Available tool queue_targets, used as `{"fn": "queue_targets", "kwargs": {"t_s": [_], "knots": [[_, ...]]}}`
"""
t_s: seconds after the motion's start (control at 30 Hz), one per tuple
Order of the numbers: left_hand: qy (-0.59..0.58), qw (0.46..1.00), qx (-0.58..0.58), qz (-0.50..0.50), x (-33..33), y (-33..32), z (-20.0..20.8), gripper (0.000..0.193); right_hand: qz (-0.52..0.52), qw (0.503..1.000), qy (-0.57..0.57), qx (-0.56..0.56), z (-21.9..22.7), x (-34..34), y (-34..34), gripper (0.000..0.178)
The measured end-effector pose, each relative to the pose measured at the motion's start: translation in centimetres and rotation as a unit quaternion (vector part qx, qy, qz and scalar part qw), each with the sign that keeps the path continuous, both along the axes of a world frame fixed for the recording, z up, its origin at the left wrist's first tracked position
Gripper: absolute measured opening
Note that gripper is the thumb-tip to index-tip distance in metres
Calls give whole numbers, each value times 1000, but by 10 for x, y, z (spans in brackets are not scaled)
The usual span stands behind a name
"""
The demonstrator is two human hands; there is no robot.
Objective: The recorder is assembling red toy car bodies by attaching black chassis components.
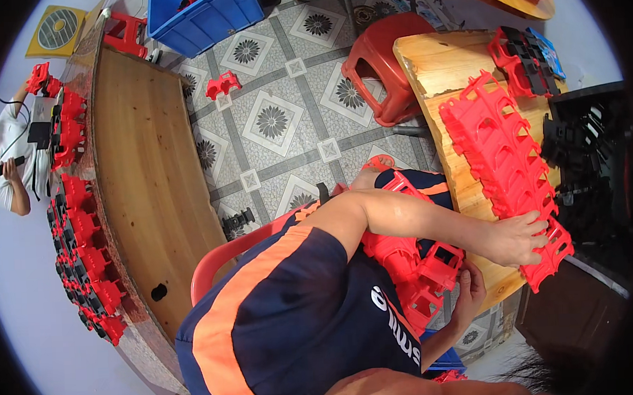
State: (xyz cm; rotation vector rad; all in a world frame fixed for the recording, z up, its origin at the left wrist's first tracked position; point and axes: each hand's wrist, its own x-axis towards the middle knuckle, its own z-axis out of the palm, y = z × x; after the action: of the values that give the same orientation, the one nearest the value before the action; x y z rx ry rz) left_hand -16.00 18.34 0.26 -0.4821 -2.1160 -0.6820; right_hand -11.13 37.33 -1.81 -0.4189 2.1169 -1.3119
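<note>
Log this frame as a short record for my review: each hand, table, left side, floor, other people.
Left hand: on the lower end of a row of red plastic parts; grip unclear
Right hand: beside red pieces near the body; contact unclear
Wooden table: also holds red-and-black parts
Left side: line of assembled parts
Floor: red stool, blue bin
Other people: person in white, far left
</note>
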Motion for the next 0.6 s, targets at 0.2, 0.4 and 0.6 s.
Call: {"fn": "queue_targets", "kwargs": {"t_s": [0.2,0.4,0.6], "knots": [[33,999,16,-7,9,13,-8,15,50,999,12,10,11,7,-1,32],[15,986,0,-166,67,24,-33,16,48,997,-50,34,5,25,50,40],[-195,919,169,-299,78,20,-71,27,16,1000,-7,-9,14,73,55,47]]}}
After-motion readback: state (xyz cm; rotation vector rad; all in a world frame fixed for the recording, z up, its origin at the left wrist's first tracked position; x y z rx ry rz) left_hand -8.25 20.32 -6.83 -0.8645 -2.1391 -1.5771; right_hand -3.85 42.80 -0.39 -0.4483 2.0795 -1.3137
